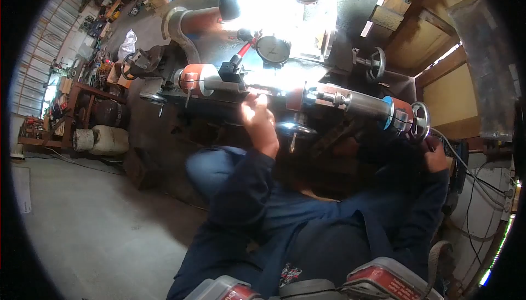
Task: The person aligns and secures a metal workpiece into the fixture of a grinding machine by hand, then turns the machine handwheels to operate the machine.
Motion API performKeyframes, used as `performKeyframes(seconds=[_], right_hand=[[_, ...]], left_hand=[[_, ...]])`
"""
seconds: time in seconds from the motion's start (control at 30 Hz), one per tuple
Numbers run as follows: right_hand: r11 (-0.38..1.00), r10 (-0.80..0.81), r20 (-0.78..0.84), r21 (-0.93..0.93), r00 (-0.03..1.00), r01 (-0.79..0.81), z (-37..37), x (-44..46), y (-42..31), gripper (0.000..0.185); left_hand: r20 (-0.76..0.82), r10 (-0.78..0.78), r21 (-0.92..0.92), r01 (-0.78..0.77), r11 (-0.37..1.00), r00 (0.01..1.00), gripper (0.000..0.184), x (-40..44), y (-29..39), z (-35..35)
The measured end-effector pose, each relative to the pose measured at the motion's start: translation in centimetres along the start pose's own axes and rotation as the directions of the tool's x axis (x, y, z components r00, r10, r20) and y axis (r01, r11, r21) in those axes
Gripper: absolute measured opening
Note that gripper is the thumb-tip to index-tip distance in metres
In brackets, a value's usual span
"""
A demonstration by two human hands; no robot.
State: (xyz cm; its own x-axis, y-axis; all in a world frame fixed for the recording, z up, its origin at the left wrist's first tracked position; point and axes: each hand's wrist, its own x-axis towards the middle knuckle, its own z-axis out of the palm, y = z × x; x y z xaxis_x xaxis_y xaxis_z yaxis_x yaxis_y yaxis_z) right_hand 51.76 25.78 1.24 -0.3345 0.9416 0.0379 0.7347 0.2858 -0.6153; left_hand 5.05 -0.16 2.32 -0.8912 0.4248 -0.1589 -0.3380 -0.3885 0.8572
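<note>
As the long metalworking machine stretches across in front of the seated person, its bar lies mid-machine and the handwheel sits at the right end. The left hand has bent fingers at the bar below the dial gauge, the right hand curls just beside the handwheel, and I cannot tell whether either grips; the step looks like gauging, seemingly calling next for a steady touch.

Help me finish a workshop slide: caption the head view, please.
Left hand at a metal machine, below a round dial gauge; right hand near a handwheel.
</note>
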Motion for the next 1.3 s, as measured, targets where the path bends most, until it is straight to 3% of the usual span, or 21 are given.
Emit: performKeyframes(seconds=[0.07,0.1,0.2,0.3,0.4,0.43,0.47,0.63,0.7,0.8,0.87,0.9,0.93,1.1,1.3], right_hand=[[0.984,-0.097,0.088,0.155,0.991,0.083,-1.8,-0.1,-3.7,0.028],[0.965,-0.15,0.127,0.234,0.981,0.117,-2.4,0.0,-5.6,0.028],[0.943,-0.135,0.087,0.317,0.987,0.101,-2.7,1.4,-8.2,0.027],[0.924,-0.126,-0.034,0.36,0.991,0.13,-1.7,3.4,-7.4,0.028],[0.922,-0.104,-0.055,0.37,0.993,0.117,-1.2,4.8,-7.7,0.028],[0.914,-0.109,-0.05,0.388,0.993,0.12,-1.0,5.3,-7.7,0.028],[0.906,-0.113,-0.044,0.405,0.993,0.121,-0.8,5.7,-7.7,0.028],[0.901,-0.1,-0.014,0.423,0.995,0.096,-0.3,6.5,-8.4,0.03],[0.904,-0.14,-0.014,0.406,0.99,0.134,0.2,7.4,-7.1,0.03],[0.907,-0.103,0.142,0.421,0.985,0.034,0.9,8.8,-5.5,0.031],[0.702,-0.08,0.288,0.696,0.954,-0.151,2.2,9.7,-3.5,0.029],[0.564,-0.079,0.36,0.785,0.93,-0.256,2.9,10.1,-2.8,0.029],[0.535,-0.072,0.391,0.792,0.918,-0.295,3.3,10.2,-1.9,0.028],[0.879,-0.073,0.273,0.472,0.959,-0.067,3.6,8.1,-1.3,0.027],[0.949,-0.095,0.215,0.315,0.972,0.023,3.5,5.7,-0.7,0.025]], left_hand=[[-0.07,0.166,0.009,-0.166,0.986,0.984,0.026,-1.0,-1.8,0.3],[-0.036,0.332,0.093,-0.327,0.94,0.943,0.025,-1.5,-2.5,0.6],[0.239,0.564,0.351,-0.612,0.709,0.79,0.022,-4.8,-1.4,2.7],[0.592,0.462,0.289,-0.709,0.644,0.661,0.021,-5.5,-1.6,2.2],[0.784,0.33,0.277,-0.773,0.57,0.525,0.018,-5.6,-1.4,3.5],[0.81,0.171,0.359,-0.706,0.61,0.56,0.019,-5.9,-1.3,3.6],[0.848,0.114,0.36,-0.721,0.592,0.517,0.019,-5.6,-1.9,3.5],[0.887,-0.194,0.461,-0.781,0.42,0.419,0.026,-5.5,-2.6,3.6],[0.883,-0.242,0.467,-0.797,0.384,0.401,0.029,-5.5,-2.3,3.8],[0.875,-0.276,0.477,-0.807,0.348,0.398,0.029,-5.4,-2.5,3.7],[0.873,-0.279,0.481,-0.805,0.348,0.4,0.028,-5.3,-2.8,3.6],[0.873,-0.278,0.482,-0.8,0.357,0.401,0.027,-5.3,-2.9,3.5],[0.873,-0.276,0.483,-0.795,0.367,0.403,0.027,-5.3,-2.9,3.5],[0.87,-0.273,0.49,-0.782,0.385,0.41,0.024,-5.3,-2.7,3.5],[0.865,-0.274,0.5,-0.772,0.391,0.422,0.025,-5.4,-2.5,3.6]])
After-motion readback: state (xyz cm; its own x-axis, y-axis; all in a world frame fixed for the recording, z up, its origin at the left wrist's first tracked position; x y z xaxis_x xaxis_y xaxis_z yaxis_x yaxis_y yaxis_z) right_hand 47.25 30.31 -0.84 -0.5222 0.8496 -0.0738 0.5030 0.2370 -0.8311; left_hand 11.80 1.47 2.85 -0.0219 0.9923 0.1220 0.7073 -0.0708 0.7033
